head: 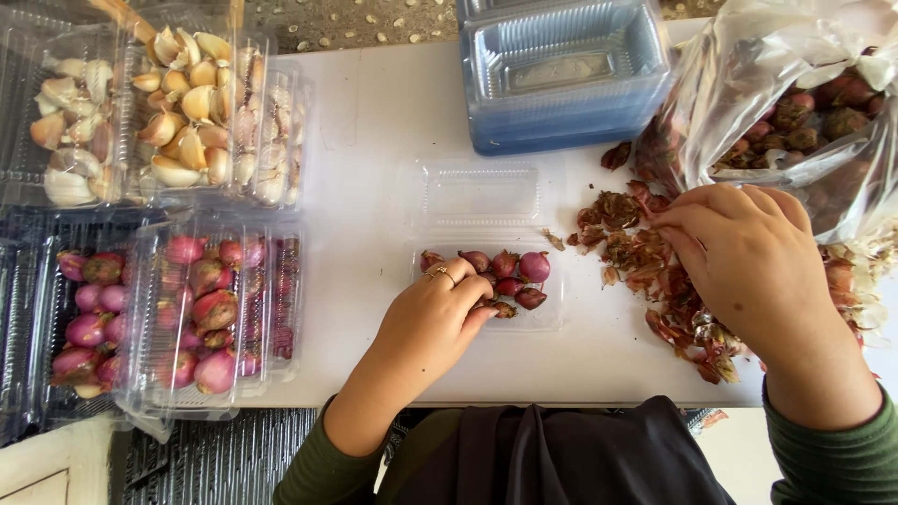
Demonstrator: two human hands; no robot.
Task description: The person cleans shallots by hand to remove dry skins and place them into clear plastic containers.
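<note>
Left hand (432,313) grip pinching shallots (510,276) in tray (554,318), right hand (744,257) at bag (748,75) — fingertips hidden, grip unclear

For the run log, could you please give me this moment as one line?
left hand: placing shallots in open tray | right hand: at bag mouth, over peels | table: packed garlic, shallot boxes

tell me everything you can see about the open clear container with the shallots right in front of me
The open clear container is a thin, see-through plastic clamshell lying flat on the white table. Its hinged lid is folded back flat on the far side. The near half holds a handful of small red-purple shallots, not yet filling it. The left hand rests over its left part, fingers on the shallots. Dry shallot skins lie just to its right.
</note>
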